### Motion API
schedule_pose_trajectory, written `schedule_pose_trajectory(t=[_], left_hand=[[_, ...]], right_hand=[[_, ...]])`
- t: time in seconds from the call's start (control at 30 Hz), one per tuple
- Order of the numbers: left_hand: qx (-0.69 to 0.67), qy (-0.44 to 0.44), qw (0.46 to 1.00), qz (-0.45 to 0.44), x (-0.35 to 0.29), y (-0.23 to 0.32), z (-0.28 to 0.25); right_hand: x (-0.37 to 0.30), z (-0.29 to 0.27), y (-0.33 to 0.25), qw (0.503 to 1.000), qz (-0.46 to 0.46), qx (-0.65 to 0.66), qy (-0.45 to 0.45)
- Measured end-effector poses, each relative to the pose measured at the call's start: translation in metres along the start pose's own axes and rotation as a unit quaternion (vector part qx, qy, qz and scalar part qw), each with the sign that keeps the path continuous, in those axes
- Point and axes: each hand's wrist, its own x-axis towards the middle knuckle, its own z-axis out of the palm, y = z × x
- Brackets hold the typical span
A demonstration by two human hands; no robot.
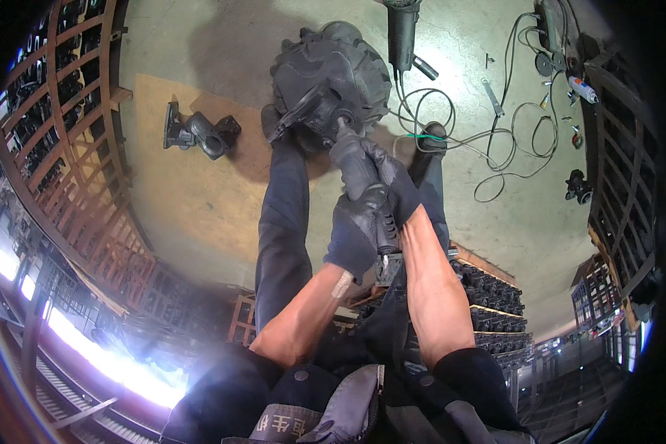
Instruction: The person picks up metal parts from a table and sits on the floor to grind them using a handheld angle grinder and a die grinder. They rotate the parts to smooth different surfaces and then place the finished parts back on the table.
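Note:
Both hands wear dark gloves and are wrapped round a hand-held straight grinder. My left hand grips it nearer to me; my right hand closes round it further forward. The grinder's front end reaches an opening in a black metal casting, where its tip is hidden. That casting, with a flange on its left side, lies tilted against a big knobbly black tyre on the floor between my feet.
A second casting lies on the left. Ahead is another corded power tool. Right of it are looped cables, a wrench, a spray can and a small casting. Metal cages with parts stand at the sides.

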Motion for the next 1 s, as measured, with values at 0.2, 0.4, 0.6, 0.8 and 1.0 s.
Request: schedule_pose_trajectory(t=[0.2,0.4,0.6,0.8,1.0], left_hand=[[0.313,-0.093,0.904,0.277,0.027,-0.029,-0.028],[0.127,-0.029,0.991,0.038,0.010,0.001,-0.014],[0.061,-0.012,0.998,0.018,0.003,0.006,-0.003],[0.425,-0.109,0.857,0.271,0.017,0.008,-0.025],[0.224,-0.115,0.968,0.001,0.016,0.021,-0.031]], right_hand=[[0.002,0.009,0.001,0.995,-0.060,0.016,-0.074],[0.017,-0.009,0.017,0.995,-0.073,0.006,-0.069],[0.004,0.012,0.000,0.993,-0.013,0.075,-0.092],[0.010,0.007,0.015,0.991,-0.087,0.060,-0.084],[0.004,0.015,0.027,0.983,-0.056,0.170,-0.028]])
